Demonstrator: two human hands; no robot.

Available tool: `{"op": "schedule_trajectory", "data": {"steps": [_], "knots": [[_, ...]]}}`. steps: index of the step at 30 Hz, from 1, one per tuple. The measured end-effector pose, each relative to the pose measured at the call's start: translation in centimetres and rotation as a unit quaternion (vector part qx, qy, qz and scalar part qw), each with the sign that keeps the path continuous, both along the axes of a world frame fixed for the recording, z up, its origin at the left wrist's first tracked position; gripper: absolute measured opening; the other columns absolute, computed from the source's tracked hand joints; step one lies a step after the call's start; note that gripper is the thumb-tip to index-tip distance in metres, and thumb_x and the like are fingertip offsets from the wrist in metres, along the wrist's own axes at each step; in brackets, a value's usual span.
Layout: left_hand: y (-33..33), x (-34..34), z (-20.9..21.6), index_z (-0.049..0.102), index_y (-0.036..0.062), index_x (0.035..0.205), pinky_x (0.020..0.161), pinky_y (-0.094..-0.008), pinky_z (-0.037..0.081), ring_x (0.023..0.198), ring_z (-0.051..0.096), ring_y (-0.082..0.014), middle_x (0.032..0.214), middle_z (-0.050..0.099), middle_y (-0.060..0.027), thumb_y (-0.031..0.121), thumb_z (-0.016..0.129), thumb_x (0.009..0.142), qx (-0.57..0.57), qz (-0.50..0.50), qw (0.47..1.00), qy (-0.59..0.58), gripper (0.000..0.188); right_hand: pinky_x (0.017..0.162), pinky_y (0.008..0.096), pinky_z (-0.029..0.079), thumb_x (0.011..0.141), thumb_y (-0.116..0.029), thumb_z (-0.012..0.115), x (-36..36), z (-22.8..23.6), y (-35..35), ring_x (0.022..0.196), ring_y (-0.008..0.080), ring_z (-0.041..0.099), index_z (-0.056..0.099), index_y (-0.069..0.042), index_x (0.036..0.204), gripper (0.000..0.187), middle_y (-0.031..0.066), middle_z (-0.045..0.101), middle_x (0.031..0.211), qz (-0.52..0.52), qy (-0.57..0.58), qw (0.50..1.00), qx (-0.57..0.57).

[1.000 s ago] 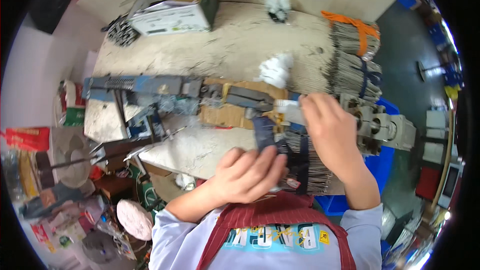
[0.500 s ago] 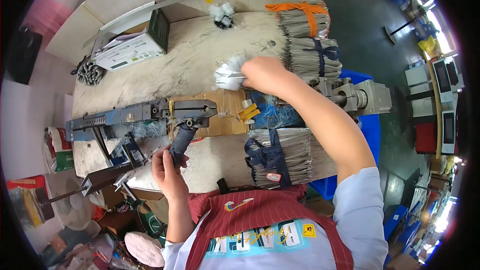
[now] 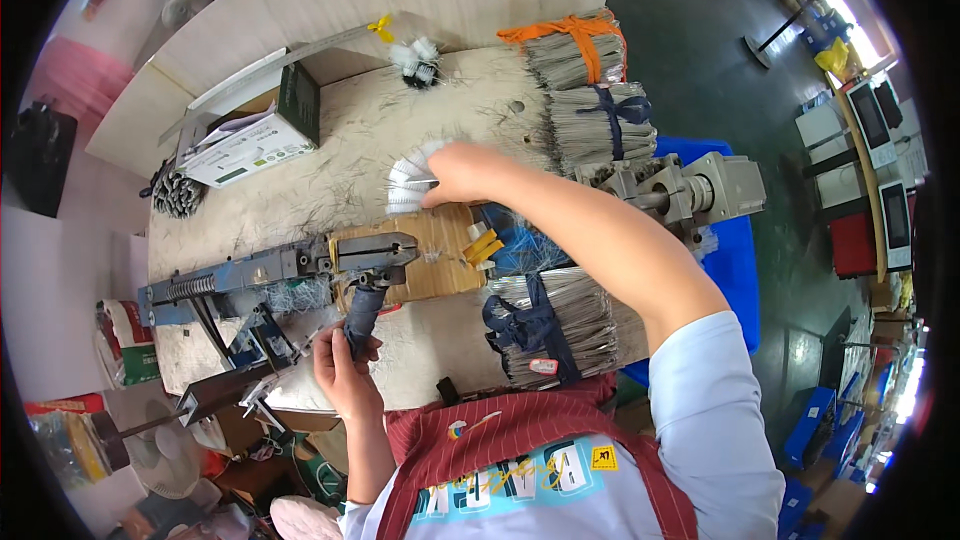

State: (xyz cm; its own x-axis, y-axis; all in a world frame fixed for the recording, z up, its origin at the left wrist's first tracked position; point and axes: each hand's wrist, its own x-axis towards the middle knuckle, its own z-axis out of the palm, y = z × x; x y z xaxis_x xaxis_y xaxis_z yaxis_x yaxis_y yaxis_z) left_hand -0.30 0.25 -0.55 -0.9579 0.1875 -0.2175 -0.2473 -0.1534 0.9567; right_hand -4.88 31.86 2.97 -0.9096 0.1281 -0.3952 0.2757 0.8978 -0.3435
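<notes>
My right hand [image 3: 462, 175] is closed on a round brush [image 3: 408, 180] with white bristles, held over the workbench just beyond the jaw end of a long metal clamping machine [image 3: 250, 268]. Its fingertips are partly hidden behind the back of the hand. Lower left, my left hand [image 3: 345, 372] is wrapped around the dark taped handle [image 3: 366, 315] that hangs from the machine's jaw end. A sheet of brown cardboard [image 3: 440, 252] lies beside the jaws, under the right forearm's near side. Loose wire bits and bristles are scattered about the bench.
Bundles of thin metal wires stand on the right, tied with an orange strap [image 3: 590, 52], a dark strap [image 3: 618, 108] and another dark strap [image 3: 540, 325]. A motor-like machine [image 3: 715, 187] sits by a blue bin [image 3: 738, 285]. A white box [image 3: 255, 148] and a black-and-white brush [image 3: 417, 68] lie at the back.
My right hand has moved a little left with the white brush, toward the machine's jaws. The left hand keeps its grip on the handle. The whole view has shifted slightly.
</notes>
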Motion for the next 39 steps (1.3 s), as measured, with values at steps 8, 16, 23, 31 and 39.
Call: {"op": "schedule_trajectory", "data": {"steps": [8,16,23,31,39], "knots": [[-0.4,0.1,-1.6,0.054,-0.0016,0.114,0.065,-0.026,0.048,0.077,0.063,-0.0157,0.093,0.063,-0.0103,0.017,0.05,0.101,-0.003,-0.081,0.996,-0.04,0.023,0.063,0.0454,0.046,0.09,-0.025,0.063,15.3,10.2,-0.3,0.072,0.0373,0.061,0.057,-0.003,0.087,0.024,0.0158,0.062,0.076,-0.033,0.237,0.967,-0.089],[-0.2,1.8,0.9,0.064,-0.0018,0.102,0.077,-0.0259,0.046,0.089,0.062,-0.0121,0.097,0.067,-0.0082,0.01,0.051,0.1,-0.189,-0.147,0.961,0.14,0.017,0.066,0.0473,0.048,0.086,-0.03,0.066,29.0,3.2,-0.5,0.076,0.0378,0.062,0.056,-0.004,0.082,0.028,0.0156,0.062,0.078,-0.147,0.071,0.985,-0.063],[4.6,2.8,3.6,0.063,-0.0038,0.099,0.076,-0.0254,0.048,0.085,0.062,-0.0122,0.095,0.066,-0.0084,0.001,0.05,0.097,-0.14,-0.256,0.939,0.181,0.013,0.061,0.0422,0.046,0.083,-0.014,0.068,30.0,0.8,-0.9,0.072,0.0331,0.059,0.057,-0.003,0.085,0.015,0.0116,0.057,0.076,-0.096,0.178,0.979,-0.02],[6.1,3.6,3.3,0.064,-0.0033,0.097,0.072,-0.0267,0.05,0.082,0.064,-0.0149,0.092,0.066,-0.0105,-0.001,0.054,0.095,-0.165,-0.333,0.907,0.198,0.011,0.069,0.0432,0.048,0.085,-0.022,0.069,30.0,0.5,-1.5,0.08,0.0348,0.063,0.058,-0.001,0.086,0.024,0.016,0.063,0.083,-0.209,0.127,0.949,-0.196],[5.9,3.6,3.2,0.064,-0.0038,0.098,0.073,-0.0257,0.049,0.084,0.063,-0.014,0.094,0.066,-0.0092,0.001,0.052,0.096,-0.163,-0.331,0.915,0.161,0.013,0.069,0.0393,0.049,0.085,-0.014,0.068,29.9,0.4,-0.8,0.079,0.034,0.062,0.062,0.001,0.096,0.02,0.0147,0.062,0.087,-0.196,0.195,0.948,-0.157]]}}
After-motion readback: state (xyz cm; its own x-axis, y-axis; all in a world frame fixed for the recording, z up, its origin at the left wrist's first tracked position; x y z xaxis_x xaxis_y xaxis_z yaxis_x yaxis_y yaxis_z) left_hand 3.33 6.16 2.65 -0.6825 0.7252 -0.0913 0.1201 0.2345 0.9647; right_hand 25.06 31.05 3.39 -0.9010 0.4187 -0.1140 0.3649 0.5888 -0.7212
